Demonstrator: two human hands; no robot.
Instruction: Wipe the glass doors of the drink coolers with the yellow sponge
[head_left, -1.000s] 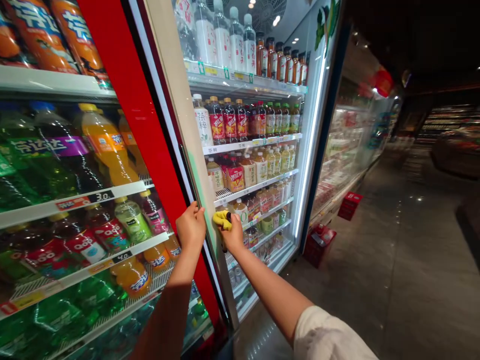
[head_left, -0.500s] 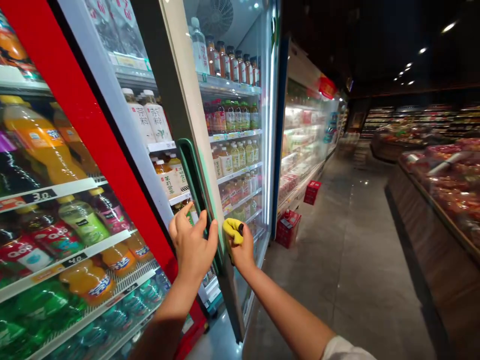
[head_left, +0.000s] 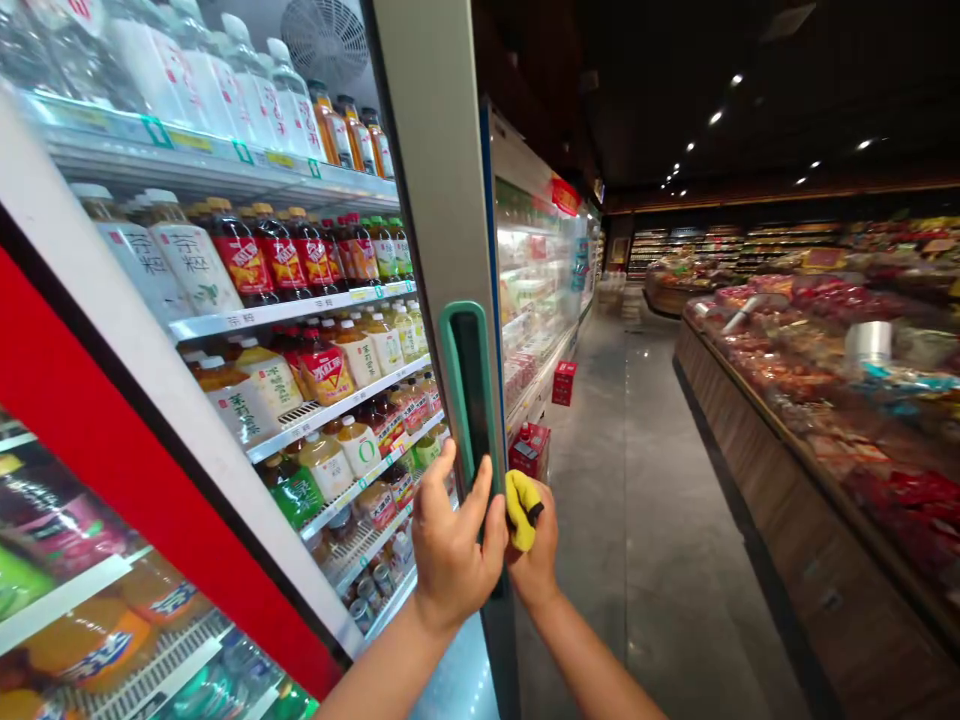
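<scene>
A glass-fronted drinks cooler stands open, its door [head_left: 442, 200] swung out towards me with a green recessed handle [head_left: 463, 330]. My left hand [head_left: 457, 545] is at the lower end of that handle, fingers spread; whether the fingertips touch the door I cannot tell. On the other side of the door edge, my right hand [head_left: 538, 560] grips a bunched yellow cloth [head_left: 523, 510] with a dark patch, close against the door. Behind the door, bottled drinks [head_left: 307, 255] fill the cooler shelves [head_left: 292, 315].
A red-framed cooler [head_left: 150, 470] with more bottles is on the left. Past the door are a lit refrigerated case [head_left: 525, 270] and red boxes [head_left: 529, 450] on the floor. A wood-sided display [head_left: 757, 450] heaped with packaged goods borders the aisle [head_left: 637, 500] on the right.
The door has swung farther out to the right, showing more of the cooler's shelves directly. Both hands have moved right along with it, the cloth still in my right hand.
</scene>
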